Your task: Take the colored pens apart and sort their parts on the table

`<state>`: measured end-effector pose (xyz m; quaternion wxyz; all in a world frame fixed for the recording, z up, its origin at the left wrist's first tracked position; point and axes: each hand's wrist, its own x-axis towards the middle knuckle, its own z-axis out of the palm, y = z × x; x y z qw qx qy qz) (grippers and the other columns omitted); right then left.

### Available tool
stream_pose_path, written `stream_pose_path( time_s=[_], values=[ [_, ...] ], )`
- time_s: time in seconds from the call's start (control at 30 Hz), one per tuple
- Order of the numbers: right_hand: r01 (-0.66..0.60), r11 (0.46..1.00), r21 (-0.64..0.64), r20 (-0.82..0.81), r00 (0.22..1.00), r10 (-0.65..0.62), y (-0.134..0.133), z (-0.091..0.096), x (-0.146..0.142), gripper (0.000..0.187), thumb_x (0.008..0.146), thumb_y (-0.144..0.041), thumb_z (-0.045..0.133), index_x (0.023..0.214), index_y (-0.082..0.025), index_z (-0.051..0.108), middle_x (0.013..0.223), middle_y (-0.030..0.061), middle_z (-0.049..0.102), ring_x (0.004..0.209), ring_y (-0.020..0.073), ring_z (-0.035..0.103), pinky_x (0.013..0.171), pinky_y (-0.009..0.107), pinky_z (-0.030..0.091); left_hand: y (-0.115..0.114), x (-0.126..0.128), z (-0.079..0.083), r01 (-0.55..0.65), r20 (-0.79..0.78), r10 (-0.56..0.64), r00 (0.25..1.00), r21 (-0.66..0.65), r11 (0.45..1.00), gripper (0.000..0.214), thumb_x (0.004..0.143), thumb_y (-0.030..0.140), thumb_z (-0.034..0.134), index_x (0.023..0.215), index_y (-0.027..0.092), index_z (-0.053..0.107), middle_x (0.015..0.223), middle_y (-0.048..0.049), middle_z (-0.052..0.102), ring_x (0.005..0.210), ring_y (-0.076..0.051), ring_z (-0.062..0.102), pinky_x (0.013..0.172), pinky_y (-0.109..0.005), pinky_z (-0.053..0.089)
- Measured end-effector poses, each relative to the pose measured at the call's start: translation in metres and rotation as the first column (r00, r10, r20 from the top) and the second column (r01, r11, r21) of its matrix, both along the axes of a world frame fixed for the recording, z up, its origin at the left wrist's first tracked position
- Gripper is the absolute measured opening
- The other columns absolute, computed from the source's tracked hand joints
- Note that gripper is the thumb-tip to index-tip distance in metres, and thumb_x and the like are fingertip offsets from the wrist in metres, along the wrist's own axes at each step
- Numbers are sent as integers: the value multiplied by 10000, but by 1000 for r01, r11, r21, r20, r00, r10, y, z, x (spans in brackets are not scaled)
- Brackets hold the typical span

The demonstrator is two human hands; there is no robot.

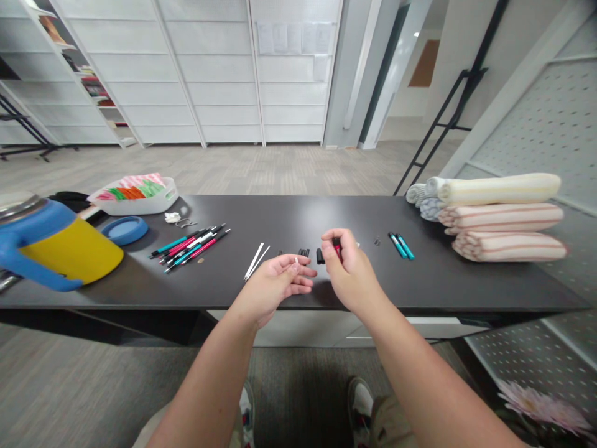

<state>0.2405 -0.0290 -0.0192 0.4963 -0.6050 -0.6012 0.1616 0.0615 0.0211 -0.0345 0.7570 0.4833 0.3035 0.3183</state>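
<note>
My left hand point(285, 277) is palm up over the dark desk, thumb pinched against the forefinger on a small white piece point(296, 261), the other fingers loosely spread. Curled closed just to its right, my right hand point(349, 267) grips a red and black pen part point(336, 246), mostly hidden by the fingers. Black pen caps point(304, 252) lie behind my hands, and another black part point(319, 256) sits by the right fingers. Thin white sticks point(256, 260) rest left of my left hand. Further right, two teal pens point(402, 246) lie side by side near small dark bits point(377, 240).
A pile of red, teal, white and black pens point(189, 247) lies on the desk point(280, 214). At the left are a yellow and blue jug point(69, 249), a blue lid point(125, 230) and a white tray point(163, 200) of colourful items. Rolled towels point(510, 218) are stacked right.
</note>
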Motion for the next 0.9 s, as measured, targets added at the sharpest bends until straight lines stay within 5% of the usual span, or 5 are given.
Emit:
stream_pose_path(
  time_s=[0.1,0.27,0.77,0.9],
  values=[
    [-57,994,-94,103,992,66,0,2,-5,187,988,-375,634,1110,-234,655,785,-20,662,681,161,610,675,296,449,0,1,-1,28,12,-28,1000,43,999,290,937,341,732,1121,118,713,1013,-108,745,857,-166,701,850,-323,592],
    [-154,987,-39,213,964,159,2,1,-8,41,945,-244,712,980,-237,732,957,10,742,906,177,677,805,285,473,-3,3,0,62,-69,-52,996,160,985,267,962,378,682,1056,131,724,978,-89,740,864,-176,707,858,-334,588],
    [-92,996,-18,198,976,93,2,1,-6,38,936,-220,718,913,-240,740,941,10,762,890,179,692,806,281,484,-6,3,5,25,-107,-8,994,151,988,334,923,307,708,1200,149,609,927,-54,719,795,-153,676,774,-311,582],
    [97,994,-44,259,962,-82,1,9,25,117,963,-347,689,930,-257,756,904,1,783,797,183,689,740,284,461,-6,1,5,4,-119,13,993,146,989,339,921,308,697,1202,148,595,963,-72,730,727,-127,636,685,-270,535]
  ],
)
